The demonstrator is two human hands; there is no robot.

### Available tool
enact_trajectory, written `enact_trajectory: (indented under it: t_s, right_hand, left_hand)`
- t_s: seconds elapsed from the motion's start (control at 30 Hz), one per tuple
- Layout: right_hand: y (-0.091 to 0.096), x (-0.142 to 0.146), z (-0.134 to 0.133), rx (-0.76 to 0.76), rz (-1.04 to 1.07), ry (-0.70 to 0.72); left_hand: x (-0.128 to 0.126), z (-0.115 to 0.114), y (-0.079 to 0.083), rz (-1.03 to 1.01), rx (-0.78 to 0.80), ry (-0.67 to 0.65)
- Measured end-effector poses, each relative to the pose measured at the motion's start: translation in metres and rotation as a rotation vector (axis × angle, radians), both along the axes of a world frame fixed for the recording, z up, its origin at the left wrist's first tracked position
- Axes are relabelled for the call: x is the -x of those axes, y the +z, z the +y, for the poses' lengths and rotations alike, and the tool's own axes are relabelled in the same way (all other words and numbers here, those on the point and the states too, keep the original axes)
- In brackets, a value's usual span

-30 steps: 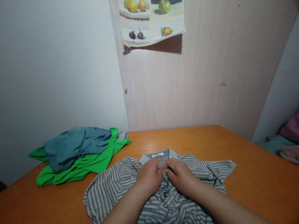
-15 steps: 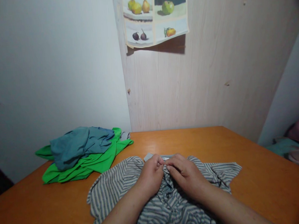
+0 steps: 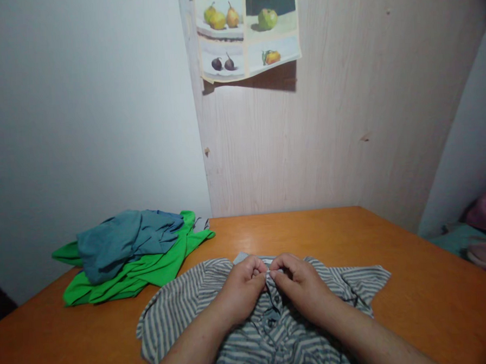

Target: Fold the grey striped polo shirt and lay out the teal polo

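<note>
With fingers of left hand (image 3: 243, 288) and right hand (image 3: 300, 283) apparently pinching the half-hidden front edge of the striped shirt (image 3: 178, 307) spread beneath them on the surface (image 3: 424, 303), expect light, soft, limp handling, best controlled by the firmer button band (image 3: 277, 299) just below them.

Readable text — none. No brand, label wording, number or sign can be made out anywhere in the head view
</note>
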State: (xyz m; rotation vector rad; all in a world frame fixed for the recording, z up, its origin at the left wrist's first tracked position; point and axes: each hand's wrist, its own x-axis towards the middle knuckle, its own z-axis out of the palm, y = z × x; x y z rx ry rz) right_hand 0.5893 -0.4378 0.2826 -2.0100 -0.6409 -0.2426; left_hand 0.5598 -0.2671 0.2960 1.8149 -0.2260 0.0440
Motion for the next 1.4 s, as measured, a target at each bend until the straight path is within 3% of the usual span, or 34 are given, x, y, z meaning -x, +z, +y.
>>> enact_trajectory:
  t_s: [0.3, 0.7, 1.03, 1.4]
  right_hand:
    - [0.002, 0.000, 0.000, -0.215, 0.274, 0.104]
    - [0.002, 0.001, 0.000, -0.221, 0.279, 0.127]
    - [-0.002, 0.000, 0.001, -0.157, 0.184, 0.082]
    - [-0.003, 0.003, 0.003, -0.179, 0.224, 0.126]
  left_hand:
    - [0.001, 0.001, 0.003, 0.033, 0.104, -0.046]
    - [0.002, 0.002, 0.007, 0.050, 0.141, -0.074]
    - [0.004, -0.001, 0.009, 0.048, 0.096, -0.006]
    - [0.004, -0.002, 0.007, 0.064, 0.140, 0.051]
